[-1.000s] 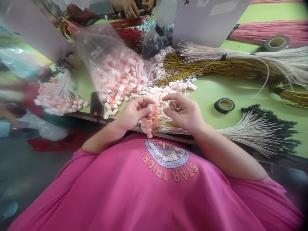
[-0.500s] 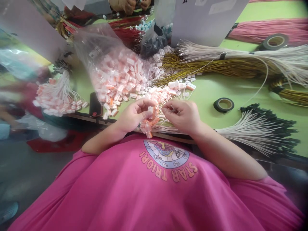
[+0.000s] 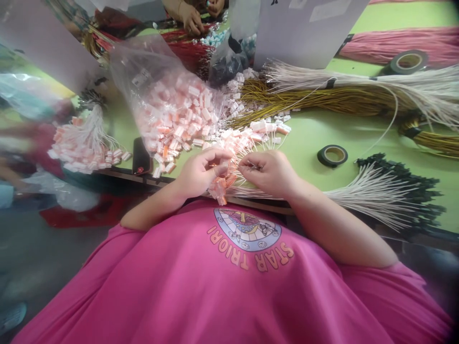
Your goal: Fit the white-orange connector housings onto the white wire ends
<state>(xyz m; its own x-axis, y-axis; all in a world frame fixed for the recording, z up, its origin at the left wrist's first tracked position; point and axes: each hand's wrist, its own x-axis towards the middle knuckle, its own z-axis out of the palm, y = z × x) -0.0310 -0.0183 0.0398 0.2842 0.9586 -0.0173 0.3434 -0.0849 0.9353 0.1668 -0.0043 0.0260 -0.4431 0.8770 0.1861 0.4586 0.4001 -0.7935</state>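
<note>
My left hand is closed in a pinch around a small white and orange plastic connector, mostly hidden by the fingers. Close beside it, my right hand is pinched on thin wires, whose dark metallic ends show faintly between the fingers. White wires run between and under both hands. Several orange and white connectors hang below my left fingertips at the table edge. More wired connectors lie just beyond the hands. The exact contact between connector and wire end is too small to make out.
A clear bag spills loose connectors at left, near a dark phone-like object. A finished-looking bundle lies further left. Black tape, black-ended white wires and yellow wires lie right. Another person's hand works opposite.
My right fingertips have moved slightly left towards my left hand, and the connector in my left fingers is more hidden. The other person's hand has come lower into view.
</note>
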